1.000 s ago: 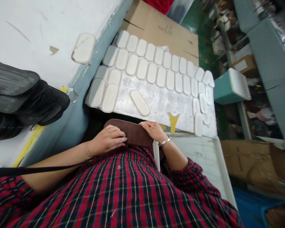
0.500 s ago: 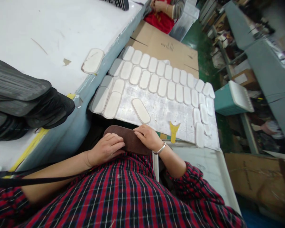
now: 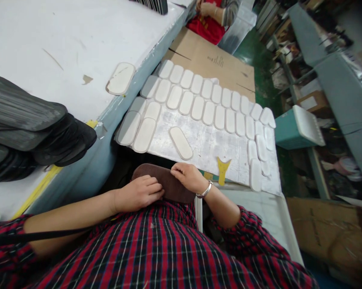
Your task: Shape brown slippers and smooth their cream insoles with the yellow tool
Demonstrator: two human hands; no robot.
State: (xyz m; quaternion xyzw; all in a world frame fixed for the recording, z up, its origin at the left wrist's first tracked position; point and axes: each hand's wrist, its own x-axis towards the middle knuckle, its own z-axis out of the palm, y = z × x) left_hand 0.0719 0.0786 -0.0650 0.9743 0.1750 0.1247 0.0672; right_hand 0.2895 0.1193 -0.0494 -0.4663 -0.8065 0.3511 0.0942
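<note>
Across my lap lies a brown, leather-like panel [image 3: 171, 185] with rounded ends. My left hand [image 3: 141, 193] is on its near left part, fingers bent together over the surface, the thumb hidden. At the far edge, toward the right, my right hand [image 3: 190, 177] pinches the panel between thumb and fingers. Just beyond it, a single pale rounded panel [image 3: 181, 143] lies slantwise on the grey board [image 3: 205, 140]. Rows of similar pale panels [image 3: 209, 112] cover the board's back and sides. A yellow forked piece [image 3: 223, 170] sits at the board's front edge.
Left stands a white-topped table [image 3: 78, 40] with a stack of dark rounded pieces [image 3: 27, 120] and one pale panel [image 3: 120, 78]. Behind the board are a cardboard sheet [image 3: 219, 60] and another person's arm [image 3: 218, 14]. A teal bin [image 3: 295, 128] stands right, by loaded shelves.
My left hand has slid slightly right over the brown panel, its fingers now more bunched. My right hand remains at the far edge. The whole view has shifted a little.
</note>
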